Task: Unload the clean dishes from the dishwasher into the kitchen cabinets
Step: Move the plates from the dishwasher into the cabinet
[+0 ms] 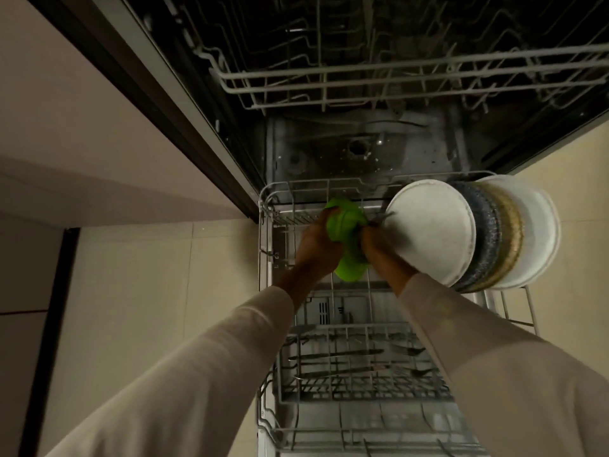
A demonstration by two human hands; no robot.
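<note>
A green dish (350, 222) stood on edge in the lower rack (329, 185). The left hand (316, 240) gripped its left side, the right hand (379, 250) its right, close beside a white plate (435, 232)

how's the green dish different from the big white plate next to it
Colour: the green dish is bright green, the white plate is off-white.
Hold: the green dish is gripped between the left hand and the right hand; the white plate stands on edge in the lower rack, fronting a row of plates.
Size: the white plate looks larger than the green dish.
Both are over the same rack.
</note>
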